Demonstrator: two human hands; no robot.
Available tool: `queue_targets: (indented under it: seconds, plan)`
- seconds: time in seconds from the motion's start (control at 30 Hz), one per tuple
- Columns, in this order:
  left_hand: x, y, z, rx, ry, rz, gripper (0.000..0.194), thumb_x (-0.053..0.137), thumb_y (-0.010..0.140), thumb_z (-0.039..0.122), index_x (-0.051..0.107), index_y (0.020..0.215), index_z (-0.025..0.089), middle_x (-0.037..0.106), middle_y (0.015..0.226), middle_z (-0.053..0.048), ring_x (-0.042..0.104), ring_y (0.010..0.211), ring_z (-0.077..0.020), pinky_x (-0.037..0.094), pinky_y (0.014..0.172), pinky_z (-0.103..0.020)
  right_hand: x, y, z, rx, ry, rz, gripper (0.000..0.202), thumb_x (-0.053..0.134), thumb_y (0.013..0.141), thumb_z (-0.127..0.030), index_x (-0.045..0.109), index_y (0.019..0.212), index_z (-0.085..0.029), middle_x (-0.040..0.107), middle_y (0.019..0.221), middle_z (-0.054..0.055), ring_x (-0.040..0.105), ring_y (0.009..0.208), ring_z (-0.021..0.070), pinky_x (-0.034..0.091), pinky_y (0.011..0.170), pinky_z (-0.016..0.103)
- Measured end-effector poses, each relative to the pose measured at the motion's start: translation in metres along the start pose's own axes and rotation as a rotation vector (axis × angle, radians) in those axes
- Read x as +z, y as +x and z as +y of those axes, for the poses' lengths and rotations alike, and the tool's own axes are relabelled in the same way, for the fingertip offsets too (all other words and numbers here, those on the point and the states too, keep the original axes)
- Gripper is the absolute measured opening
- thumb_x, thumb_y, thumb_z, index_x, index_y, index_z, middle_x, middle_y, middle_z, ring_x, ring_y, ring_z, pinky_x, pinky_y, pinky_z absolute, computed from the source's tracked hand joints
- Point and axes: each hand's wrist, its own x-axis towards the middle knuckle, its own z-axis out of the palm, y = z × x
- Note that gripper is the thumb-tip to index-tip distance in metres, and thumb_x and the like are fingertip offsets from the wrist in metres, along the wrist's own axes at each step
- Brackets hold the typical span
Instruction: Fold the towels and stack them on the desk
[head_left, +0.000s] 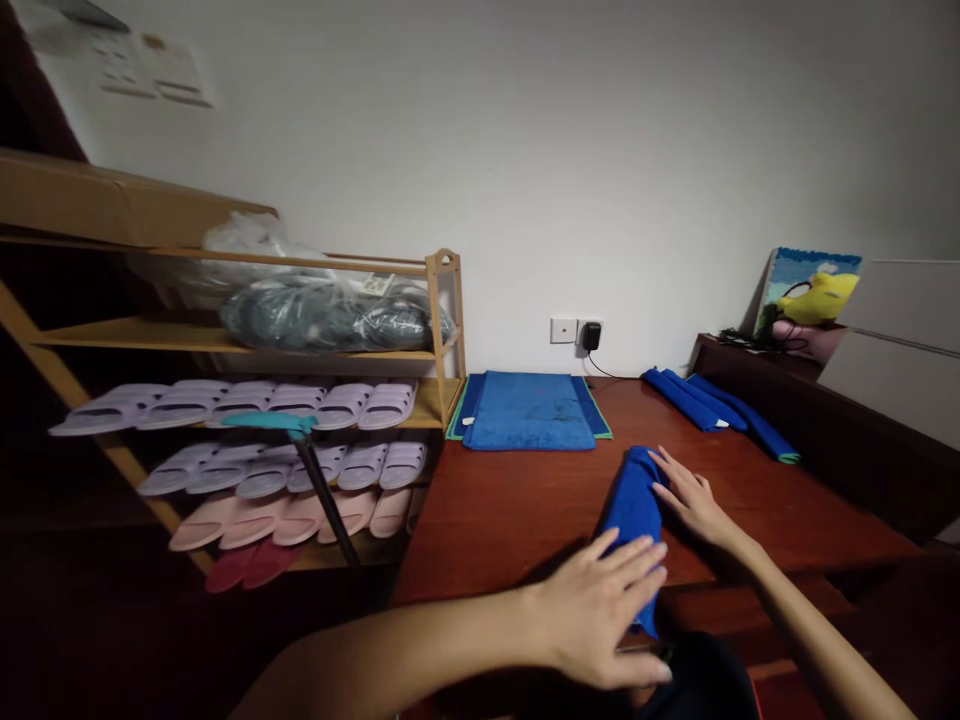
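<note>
Head view shows the person's 2 bare hands at a narrow blue cloth (pixel 637 500), rolled or folded lengthwise, on the reddish-brown tabletop (pixel 510 510). The left hand (pixel 600 612) lies flat over the near end of the cloth with its fingers spread, the thumb pointing off to the right. The right hand (pixel 696 503) is also spread, its fingertips touching the far part of the cloth along the right edge. The cloth's near end reaches past the front edge of the tabletop (how far it hangs is partly hidden by the left hand). Beyond it, toward the wall, flat blue towels (pixel 529 410) lie stacked, the lower one edged in green. More rolled blue cloths (pixel 694 402) lie at the back right. A black plug adapter (pixel 592 336) sits in a wall socket, and lilac slippers (pixel 387 404) fill 2 rows of the wooden rack (pixel 444 262) at left.
</note>
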Motion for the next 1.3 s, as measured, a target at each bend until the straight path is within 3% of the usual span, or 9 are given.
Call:
queue_targets:
  seconds: [0.1, 0.2, 0.3, 0.43, 0.6, 0.73, 0.83, 1.0, 1.3]
  plan:
    - [0.019, -0.007, 0.010, -0.023, 0.077, -0.060, 0.073, 0.044, 0.091, 0.051, 0.027, 0.144, 0.004, 0.024, 0.151, -0.016, 0.016, 0.141, -0.0263, 0.013, 0.115, -0.042, 0.010, 0.005, 0.003, 0.027, -0.101, -0.090, 0.059, 0.025, 0.091, -0.059, 0.021, 0.146, -0.036, 0.018, 0.154, 0.006, 0.021, 0.140, 0.0247, 0.022, 0.106, 0.058]
    - [0.038, -0.012, 0.001, -0.040, 0.150, -0.059, 0.056, 0.045, 0.094, 0.036, 0.034, 0.141, 0.009, 0.031, 0.149, -0.014, 0.023, 0.139, -0.0251, 0.017, 0.114, -0.043, 0.014, 0.005, 0.005, 0.031, -0.110, -0.159, 0.060, 0.023, 0.091, -0.059, 0.020, 0.146, -0.036, 0.018, 0.154, 0.006, 0.024, 0.139, 0.0241, 0.024, 0.105, 0.058]
    - [0.045, -0.016, -0.007, -0.046, 0.181, -0.016, 0.043, 0.040, 0.096, 0.025, 0.041, 0.137, 0.013, 0.039, 0.145, -0.012, 0.029, 0.137, -0.0241, 0.022, 0.113, -0.046, 0.011, -0.001, 0.007, 0.029, -0.122, -0.135, 0.058, 0.025, 0.092, -0.057, 0.021, 0.146, -0.037, 0.023, 0.152, 0.008, 0.029, 0.137, 0.0251, 0.023, 0.104, 0.059]
    - [0.033, -0.031, -0.014, -0.059, 0.129, -0.012, 0.039, 0.045, 0.093, 0.021, 0.048, 0.131, 0.017, 0.047, 0.140, -0.010, 0.034, 0.135, -0.0240, 0.025, 0.111, -0.046, 0.000, -0.016, 0.004, 0.004, -0.135, -0.101, 0.060, 0.031, 0.090, -0.057, 0.024, 0.145, -0.034, 0.032, 0.149, 0.010, 0.035, 0.133, 0.0261, 0.027, 0.102, 0.059]
    - [0.007, -0.071, -0.035, -0.148, 0.041, 0.002, 0.045, 0.052, 0.081, 0.010, 0.054, 0.125, 0.020, 0.053, 0.135, -0.005, 0.038, 0.133, -0.0220, 0.023, 0.113, -0.045, -0.013, -0.040, -0.004, -0.042, -0.081, -0.163, 0.063, 0.038, 0.087, -0.058, 0.027, 0.144, -0.033, 0.032, 0.148, 0.010, 0.034, 0.133, 0.0285, 0.029, 0.101, 0.060]
    - [-0.014, -0.102, -0.052, -0.210, 0.007, -0.013, 0.060, 0.046, 0.075, 0.000, 0.051, 0.130, 0.023, 0.050, 0.138, -0.002, 0.036, 0.134, -0.0178, 0.021, 0.114, -0.044, -0.012, -0.053, -0.015, -0.139, -0.076, -0.138, 0.058, 0.043, 0.087, -0.057, 0.041, 0.138, -0.030, 0.041, 0.142, 0.012, 0.041, 0.127, 0.0282, 0.033, 0.100, 0.054]
    - [-0.023, -0.119, -0.058, -0.262, 0.006, -0.002, 0.057, 0.051, 0.078, 0.006, 0.050, 0.131, 0.025, 0.047, 0.141, -0.003, 0.038, 0.133, -0.0195, 0.025, 0.113, -0.045, -0.010, -0.056, -0.025, -0.201, -0.097, -0.090, 0.048, 0.044, 0.088, -0.054, 0.054, 0.126, -0.027, 0.050, 0.131, 0.012, 0.048, 0.118, 0.0257, 0.038, 0.096, 0.047]
    - [-0.018, -0.134, -0.060, -0.413, 0.125, 0.127, 0.045, 0.051, 0.082, 0.008, 0.054, 0.125, 0.022, 0.054, 0.133, -0.007, 0.044, 0.127, -0.0225, 0.038, 0.105, -0.041, -0.008, -0.051, -0.032, -0.264, -0.137, -0.014, 0.037, 0.046, 0.088, -0.051, 0.063, 0.109, -0.026, 0.056, 0.115, 0.011, 0.052, 0.106, 0.0240, 0.041, 0.086, 0.040]
    - [-0.007, -0.121, -0.045, -0.458, 0.299, 0.156, 0.025, 0.058, 0.081, 0.012, 0.061, 0.106, 0.017, 0.063, 0.116, -0.011, 0.054, 0.115, -0.0280, 0.039, 0.100, -0.047, -0.007, -0.048, -0.016, -0.252, -0.038, -0.119, 0.028, 0.045, 0.090, -0.047, 0.059, 0.093, -0.023, 0.058, 0.096, 0.007, 0.054, 0.091, 0.0197, 0.041, 0.082, 0.037]
